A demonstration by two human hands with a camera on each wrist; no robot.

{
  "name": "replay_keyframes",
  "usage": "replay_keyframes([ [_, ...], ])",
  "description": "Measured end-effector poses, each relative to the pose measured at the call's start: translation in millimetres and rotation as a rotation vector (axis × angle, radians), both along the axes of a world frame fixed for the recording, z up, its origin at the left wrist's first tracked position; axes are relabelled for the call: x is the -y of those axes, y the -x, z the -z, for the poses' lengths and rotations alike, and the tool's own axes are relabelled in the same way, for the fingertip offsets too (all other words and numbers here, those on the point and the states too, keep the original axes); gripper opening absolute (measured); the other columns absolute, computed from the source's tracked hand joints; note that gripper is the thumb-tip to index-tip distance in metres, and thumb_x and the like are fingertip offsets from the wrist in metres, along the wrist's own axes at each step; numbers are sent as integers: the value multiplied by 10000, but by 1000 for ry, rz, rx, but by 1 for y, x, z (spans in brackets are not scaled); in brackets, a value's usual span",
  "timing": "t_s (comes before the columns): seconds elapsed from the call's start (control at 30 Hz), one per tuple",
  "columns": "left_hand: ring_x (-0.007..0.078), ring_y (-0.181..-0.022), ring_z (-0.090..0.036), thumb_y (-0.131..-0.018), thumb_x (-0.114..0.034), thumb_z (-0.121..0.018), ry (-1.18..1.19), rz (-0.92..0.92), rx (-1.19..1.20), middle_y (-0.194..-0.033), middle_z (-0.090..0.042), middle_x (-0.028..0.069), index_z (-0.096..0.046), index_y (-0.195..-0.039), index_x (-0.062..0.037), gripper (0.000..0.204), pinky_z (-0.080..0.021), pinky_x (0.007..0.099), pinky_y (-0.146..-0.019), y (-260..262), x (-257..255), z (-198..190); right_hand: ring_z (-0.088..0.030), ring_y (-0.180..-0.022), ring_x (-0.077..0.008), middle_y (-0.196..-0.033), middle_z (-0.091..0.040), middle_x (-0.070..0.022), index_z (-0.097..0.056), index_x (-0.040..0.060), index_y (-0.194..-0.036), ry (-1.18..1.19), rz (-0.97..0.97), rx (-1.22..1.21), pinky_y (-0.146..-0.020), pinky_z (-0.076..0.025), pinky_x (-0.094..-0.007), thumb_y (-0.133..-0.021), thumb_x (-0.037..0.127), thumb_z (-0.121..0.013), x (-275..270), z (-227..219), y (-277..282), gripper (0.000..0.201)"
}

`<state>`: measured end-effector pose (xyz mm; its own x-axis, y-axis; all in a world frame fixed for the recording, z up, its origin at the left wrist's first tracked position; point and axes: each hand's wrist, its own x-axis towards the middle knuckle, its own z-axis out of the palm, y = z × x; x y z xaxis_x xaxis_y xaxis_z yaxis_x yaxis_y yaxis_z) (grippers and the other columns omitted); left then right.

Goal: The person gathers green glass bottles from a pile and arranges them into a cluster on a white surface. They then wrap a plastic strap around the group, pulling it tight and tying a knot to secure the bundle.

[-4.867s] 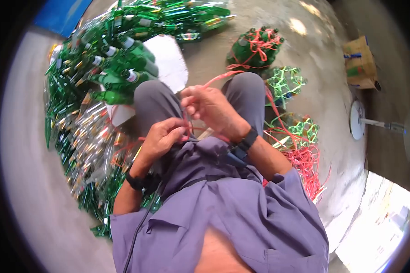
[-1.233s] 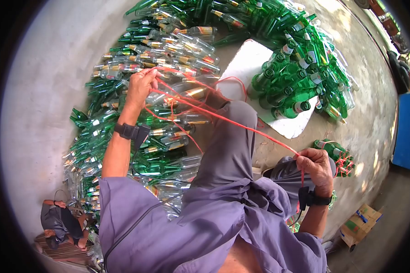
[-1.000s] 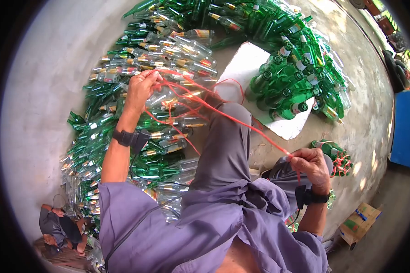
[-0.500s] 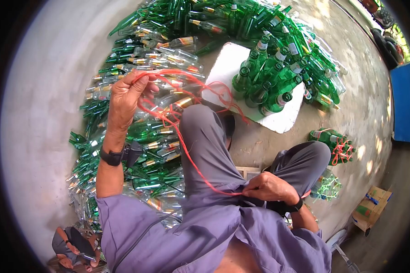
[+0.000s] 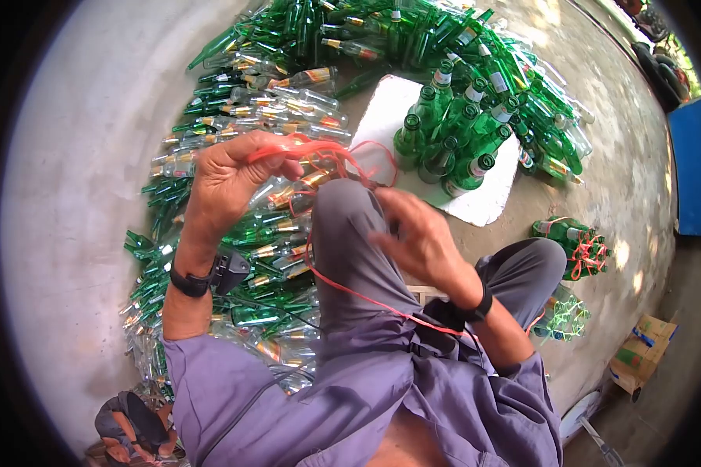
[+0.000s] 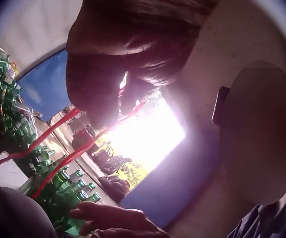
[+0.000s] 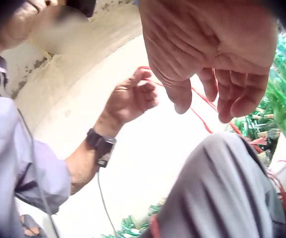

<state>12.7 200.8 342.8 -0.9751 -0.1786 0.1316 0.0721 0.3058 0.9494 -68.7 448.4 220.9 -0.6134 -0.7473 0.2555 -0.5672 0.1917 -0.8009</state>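
Red twine (image 5: 313,146): we pinch it in our left hand (image 5: 227,183); loops extend toward our right hand (image 5: 422,240), fingers loose, apparently empty, beside the left knee (image 5: 343,206).

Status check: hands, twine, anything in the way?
Left hand gripping red twine. Right hand open, holding nothing visible. Twine slack, one strand across lap. Possible snag: left knee, close to right hand.

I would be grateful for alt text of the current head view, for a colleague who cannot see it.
A person's left hand holds loops of red twine, while the open right hand, slightly blurred, is near the bent left knee. Beyond, green glass bottles stand on a white board, with many more green and clear bottles heaped beside and behind it.
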Motion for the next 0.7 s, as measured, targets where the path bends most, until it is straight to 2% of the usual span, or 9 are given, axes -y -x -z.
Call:
replay_keyframes([
  [0.03,158,-790,-658,-971,-244,-605,-12,31,-14,-848,-697,94,-693,-1039,7,274,-509,286,-761,2,-4,-3,-661,-931,-285,-1210,-608,-187,-514,22,-1320,13,64,-88,-824,-542,-354,-745,132,-780,5,14,11,643],
  [0.17,148,-732,-627,-969,-262,-605,-91,114,-15,-823,-682,83,-689,-1028,15,296,-494,284,-719,8,-10,-12,-674,-951,-273,-1269,-593,-207,-460,19,-1385,24,193,-279,-888,-521,-357,-768,139,-758,31,59,36,695],
  [0.23,141,-683,-591,-974,-274,-595,-46,137,-77,-800,-661,67,-685,-1028,21,313,-474,283,-678,14,-12,-16,-653,-1012,-314,-1155,-658,-182,-524,-13,-1312,84,54,358,-931,-496,-383,-804,200,-728,39,74,37,588],
  [0.27,141,-683,-591,-974,-274,-595,-46,134,-76,-800,-661,67,-685,-1028,21,313,-474,283,-678,15,-11,-16,-653,-1012,-314,-1155,-658,-182,-524,-13,-1312,83,51,359,-931,-496,-383,-804,200,-728,38,76,38,588],
  [0.33,140,-666,-578,-977,-281,-588,-87,114,-100,-789,-649,53,-683,-1029,20,320,-461,274,-657,22,-5,-15,-635,-846,-176,-926,-690,-82,-616,-47,-1177,89,-75,715,-804,-510,-310,-836,214,-709,33,78,40,440],
  [0.37,130,-684,-580,-981,-254,-589,-117,106,-113,-794,-649,54,-685,-1038,12,289,-449,256,-645,27,4,-9,-534,-722,-72,-777,-623,5,-680,-50,-1040,41,-15,716,-667,-460,-241,-875,199,-677,27,84,38,299],
  [0.53,116,-784,-600,-987,-195,-578,-244,65,-24,-925,-679,78,-687,-1103,-2,250,-468,247,-717,49,65,19,-526,-660,-51,-715,-604,10,-694,-30,-948,21,-10,907,-625,-432,-221,-913,160,-651,-19,79,35,198],
  [0.63,180,-1101,-609,-994,-203,-557,-171,-105,23,-1204,-658,142,-681,-1082,11,262,-461,314,-956,59,89,35,-478,-523,-63,-606,-543,10,-671,-17,-886,-16,70,915,-489,-384,-237,-947,183,-617,-61,66,42,216],
  [0.7,159,-1038,-609,-1000,-182,-528,-183,-100,-9,-1152,-679,130,-690,-1021,5,248,-464,292,-907,61,101,45,-375,-483,-40,-584,-448,48,-632,-14,-859,109,95,1048,-446,-300,-216,-973,188,-589,-88,50,47,236],
])
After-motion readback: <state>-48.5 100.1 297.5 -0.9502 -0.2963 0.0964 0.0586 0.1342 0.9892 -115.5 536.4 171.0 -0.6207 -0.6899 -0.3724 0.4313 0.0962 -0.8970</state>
